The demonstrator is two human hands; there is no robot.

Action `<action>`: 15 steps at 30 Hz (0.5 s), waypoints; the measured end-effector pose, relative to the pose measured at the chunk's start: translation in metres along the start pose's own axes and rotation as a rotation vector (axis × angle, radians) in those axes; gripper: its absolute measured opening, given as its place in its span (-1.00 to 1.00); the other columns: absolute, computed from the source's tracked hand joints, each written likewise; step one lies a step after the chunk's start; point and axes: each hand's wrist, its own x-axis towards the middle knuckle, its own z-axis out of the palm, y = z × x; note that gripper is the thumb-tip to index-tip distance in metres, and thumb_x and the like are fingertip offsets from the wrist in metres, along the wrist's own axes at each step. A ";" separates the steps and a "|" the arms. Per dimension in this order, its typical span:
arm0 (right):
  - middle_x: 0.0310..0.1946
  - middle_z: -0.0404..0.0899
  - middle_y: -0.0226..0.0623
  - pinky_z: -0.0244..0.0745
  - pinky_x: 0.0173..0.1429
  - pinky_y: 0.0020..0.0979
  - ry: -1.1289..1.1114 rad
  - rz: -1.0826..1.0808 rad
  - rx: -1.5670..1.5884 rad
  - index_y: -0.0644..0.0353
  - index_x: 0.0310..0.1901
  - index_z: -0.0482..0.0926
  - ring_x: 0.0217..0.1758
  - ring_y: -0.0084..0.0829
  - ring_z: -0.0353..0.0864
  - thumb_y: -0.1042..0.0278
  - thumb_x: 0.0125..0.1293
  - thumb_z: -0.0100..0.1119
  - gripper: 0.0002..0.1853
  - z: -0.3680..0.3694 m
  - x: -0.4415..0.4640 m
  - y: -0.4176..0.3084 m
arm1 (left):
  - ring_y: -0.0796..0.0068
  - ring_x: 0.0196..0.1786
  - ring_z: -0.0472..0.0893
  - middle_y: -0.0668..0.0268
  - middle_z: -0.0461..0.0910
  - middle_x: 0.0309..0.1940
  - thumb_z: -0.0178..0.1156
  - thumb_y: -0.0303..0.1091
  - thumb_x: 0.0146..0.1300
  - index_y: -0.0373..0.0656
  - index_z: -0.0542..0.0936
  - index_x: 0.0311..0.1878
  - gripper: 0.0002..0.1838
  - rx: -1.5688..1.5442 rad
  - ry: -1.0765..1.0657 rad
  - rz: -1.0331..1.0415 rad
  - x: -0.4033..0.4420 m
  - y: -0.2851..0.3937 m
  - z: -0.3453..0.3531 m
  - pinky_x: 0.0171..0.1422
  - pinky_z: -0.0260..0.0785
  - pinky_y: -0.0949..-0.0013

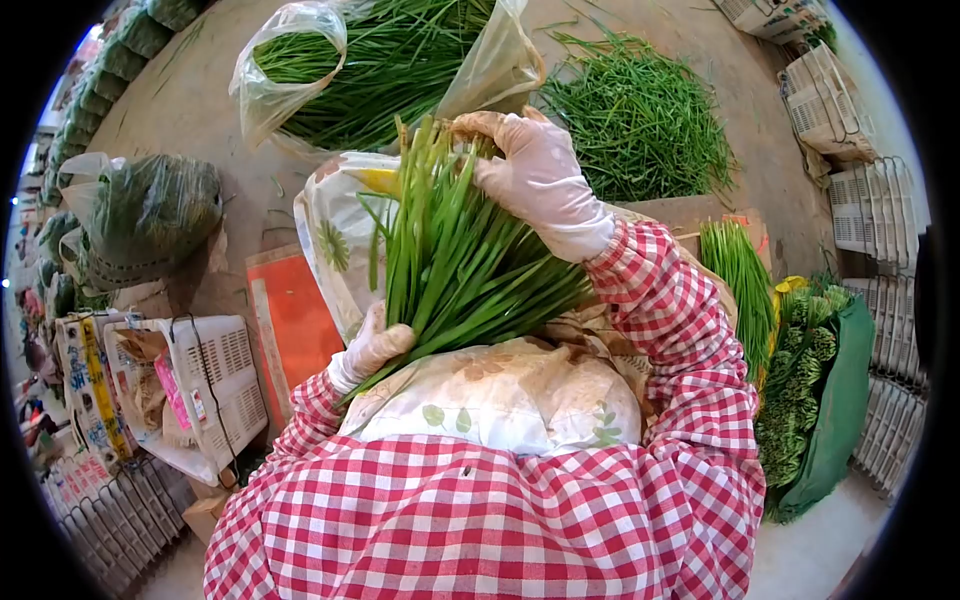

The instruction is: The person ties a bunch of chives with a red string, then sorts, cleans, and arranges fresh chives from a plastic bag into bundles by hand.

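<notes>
A loose bunch of garlic chives (pixel 450 260) lies across my lap, its pale stem ends pointing away from me. My left hand (pixel 372 348), in a thin whitish glove, is closed around the bunch's lower left side. My right hand (pixel 535 175), gloved as well, curls its fingers at the stem ends; the thumb and fingertips close on some stems there. Beneath the chives a stained white apron with a leaf print (pixel 480 400) covers my lap. Red-and-white checked sleeves cover both arms.
Ahead stands an open plastic bag of long chives (pixel 380 75), with a pile of loose green trimmings (pixel 640 120) beside it. Right are a chive bundle (pixel 738 285) and greens in green wrapping (pixel 835 400). Left are a filled bag (pixel 155 215) and white crates (pixel 215 395).
</notes>
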 end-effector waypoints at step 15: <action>-0.21 0.62 -0.23 0.55 -0.04 -0.40 0.259 0.023 -0.747 0.18 0.05 0.46 -0.13 -0.37 0.62 0.38 0.26 0.07 -0.68 -0.059 0.025 0.066 | 0.54 0.07 0.45 0.30 0.46 0.07 -0.04 -0.08 0.37 -0.26 0.36 0.20 -0.50 -0.199 0.202 -0.006 0.007 -0.005 0.003 0.19 0.27 0.46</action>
